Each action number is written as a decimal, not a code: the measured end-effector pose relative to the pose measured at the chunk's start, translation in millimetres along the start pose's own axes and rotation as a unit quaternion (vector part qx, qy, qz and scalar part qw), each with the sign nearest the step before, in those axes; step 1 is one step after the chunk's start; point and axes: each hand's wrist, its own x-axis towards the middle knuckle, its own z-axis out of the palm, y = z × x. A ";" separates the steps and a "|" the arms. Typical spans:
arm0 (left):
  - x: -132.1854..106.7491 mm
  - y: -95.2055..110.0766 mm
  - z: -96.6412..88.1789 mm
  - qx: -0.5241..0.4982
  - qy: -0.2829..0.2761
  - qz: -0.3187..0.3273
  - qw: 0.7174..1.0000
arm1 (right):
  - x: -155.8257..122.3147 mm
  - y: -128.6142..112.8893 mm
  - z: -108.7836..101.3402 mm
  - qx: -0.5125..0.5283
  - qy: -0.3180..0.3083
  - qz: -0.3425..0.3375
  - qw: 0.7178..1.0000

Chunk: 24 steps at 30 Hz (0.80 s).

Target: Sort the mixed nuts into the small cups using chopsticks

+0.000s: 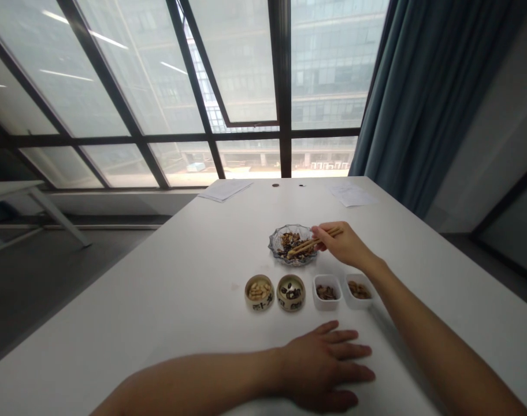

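My right hand (344, 245) is closed on a pair of wooden chopsticks (312, 243), and their tips reach into a glass bowl (275, 244) of mixed nuts and seeds. My left hand (328, 367) lies flat on the white table (159, 312), fingers spread, holding nothing. In front of the glass bowl stand two round tan cups and two small white square dishes in a row. The left cup (259, 293) holds pale peanuts and the second cup (290, 293) a few dark seeds. Dark pieces fill one white dish (327, 292) and brown nuts the other (358, 289).
Sheets of paper lie at the table's far edge, one on the left (225, 189) and one on the right (352, 195). Large windows stand behind, a blue-grey curtain (423, 98) hangs at the right, and another white table (16, 190) shows at the far left.
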 end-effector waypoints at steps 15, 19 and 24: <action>1.6 -1.2 -8.3 -0.018 -0.010 -0.002 1.000 | -57.7 -62.8 -130.7 0.005 0.101 0.025 0.995; 1.9 -2.0 -9.1 -0.015 -0.016 -0.004 1.000 | -79.0 -68.5 -152.6 -0.028 0.046 0.066 0.996; 1.7 -1.4 -9.9 -0.018 -0.026 -0.012 0.999 | -80.1 -60.9 -154.7 -0.031 0.002 0.095 0.995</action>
